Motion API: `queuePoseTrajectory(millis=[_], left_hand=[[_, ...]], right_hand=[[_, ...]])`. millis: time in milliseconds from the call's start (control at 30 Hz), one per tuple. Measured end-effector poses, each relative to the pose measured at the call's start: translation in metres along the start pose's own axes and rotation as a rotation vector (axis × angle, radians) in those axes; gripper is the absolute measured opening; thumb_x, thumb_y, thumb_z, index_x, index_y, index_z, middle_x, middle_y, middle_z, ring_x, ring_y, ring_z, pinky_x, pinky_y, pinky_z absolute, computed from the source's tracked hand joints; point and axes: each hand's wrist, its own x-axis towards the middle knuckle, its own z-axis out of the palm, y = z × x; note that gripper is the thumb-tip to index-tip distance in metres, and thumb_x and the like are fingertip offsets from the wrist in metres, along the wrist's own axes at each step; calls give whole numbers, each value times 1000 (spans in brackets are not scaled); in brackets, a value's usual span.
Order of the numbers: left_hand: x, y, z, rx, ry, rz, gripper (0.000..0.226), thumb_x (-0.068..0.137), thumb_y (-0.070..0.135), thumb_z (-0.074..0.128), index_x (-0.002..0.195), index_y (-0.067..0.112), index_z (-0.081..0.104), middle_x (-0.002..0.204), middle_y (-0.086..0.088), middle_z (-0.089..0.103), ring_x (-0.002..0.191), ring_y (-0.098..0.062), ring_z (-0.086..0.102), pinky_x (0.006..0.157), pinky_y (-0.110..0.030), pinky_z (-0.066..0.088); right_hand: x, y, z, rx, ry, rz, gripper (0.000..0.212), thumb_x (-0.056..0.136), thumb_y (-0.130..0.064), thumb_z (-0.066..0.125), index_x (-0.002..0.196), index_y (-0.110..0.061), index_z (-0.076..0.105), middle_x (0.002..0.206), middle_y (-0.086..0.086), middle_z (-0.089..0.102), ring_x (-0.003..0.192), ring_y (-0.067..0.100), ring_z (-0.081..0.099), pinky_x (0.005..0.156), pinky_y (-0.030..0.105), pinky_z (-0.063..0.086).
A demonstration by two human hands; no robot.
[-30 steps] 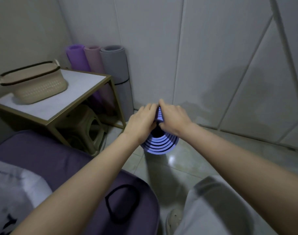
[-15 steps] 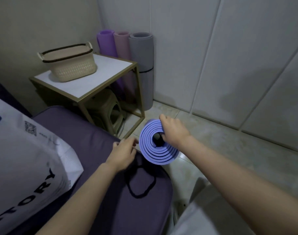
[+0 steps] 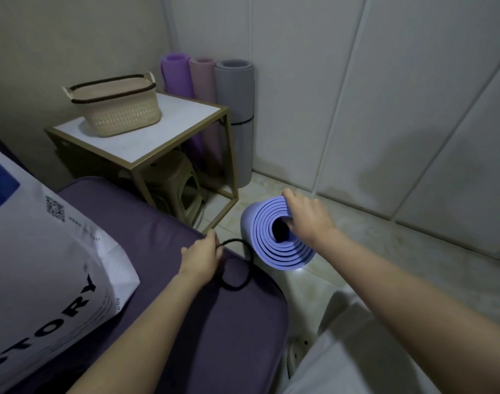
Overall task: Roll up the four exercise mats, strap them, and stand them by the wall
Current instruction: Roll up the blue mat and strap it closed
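Observation:
A rolled blue-violet mat (image 3: 274, 245) stands upright on the floor, its spiral end facing me. My right hand (image 3: 307, 220) grips its top edge, fingers inside the hollow core. My left hand (image 3: 202, 258) pinches a black elastic strap loop (image 3: 237, 268) that lies on the purple cushion, just left of the mat. Three rolled mats stand in the corner by the wall: a purple mat (image 3: 176, 75), a pink mat (image 3: 203, 78) and a grey mat (image 3: 237, 95) with a black strap around it.
A gold-framed side table (image 3: 192, 118) with a white top carries a beige basket (image 3: 115, 105). A plastic stool (image 3: 180, 189) sits under it. A purple cushion (image 3: 146, 211) and a white printed bag (image 3: 44, 268) lie at left. Tiled floor (image 3: 385, 251) runs along the panelled wall.
My left hand let go of the mat, dropped to the cushion and took hold of the black strap loop. My right hand alone holds the mat now. My view tilted down and left.

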Motion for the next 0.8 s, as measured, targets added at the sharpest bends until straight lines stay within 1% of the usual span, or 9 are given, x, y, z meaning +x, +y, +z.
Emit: queuePoseTrajectory(millis=[100,167,233,333,500,533,633,733,800], left_hand=[[18,24,-19,-393,179,-47,13,96,19,51,90,14,40,85,-8,60,83,-29,58,75,-37,42],[30,48,-33,-607,295,-48,10,95,11,51,91,12,42,84,-9,62,76,-22,60,67,-32,47],[41,76,-45,-740,361,-30,4,96,6,48,94,8,45,84,-7,62,75,-15,59,66,-23,45],[56,120,-57,-847,405,49,7,95,2,46,91,8,46,84,-3,63,75,-8,58,68,-16,42],[68,202,-63,-923,266,228,14,95,-1,41,87,10,43,88,-3,63,84,-11,59,70,-12,42],[69,219,-62,-923,227,272,15,95,-2,41,88,10,44,89,-3,62,84,-13,58,71,-13,43],[69,260,-52,-886,112,411,15,93,-1,41,90,12,49,90,-1,62,87,-17,57,82,-27,44],[62,291,-38,-803,-29,584,8,91,9,55,98,11,54,94,2,60,90,-13,54,85,-27,43],[59,306,-30,-707,-86,691,25,83,13,67,104,12,55,101,3,60,95,-13,54,85,-26,43]], right_hand=[[4,12,-15,-43,24,19,28,92,-21,54,115,-12,40,116,8,57,100,35,58,66,34,34],[8,22,-26,-65,45,42,28,92,-22,54,114,-11,41,114,8,58,99,35,59,65,33,33],[10,33,-34,-68,67,69,28,91,-22,55,112,-11,42,112,8,59,96,35,60,65,34,35],[6,53,-46,-84,88,113,28,89,-21,56,112,-11,43,110,8,60,95,35,60,65,34,35],[-8,93,-67,-81,120,229,28,88,-19,56,112,-9,42,110,10,60,96,36,59,65,32,33],[-11,102,-71,-78,124,257,29,87,-17,55,112,-9,42,110,10,60,96,36,59,64,32,33],[-23,124,-80,-90,141,339,32,85,-14,55,112,-8,41,109,12,62,96,37,60,64,32,33],[-36,145,-90,-91,161,427,36,83,-11,54,115,-6,38,107,15,64,97,39,61,65,33,33],[-46,159,-96,-81,165,489,40,82,-10,54,118,-6,36,104,16,65,97,40,61,65,34,35]])
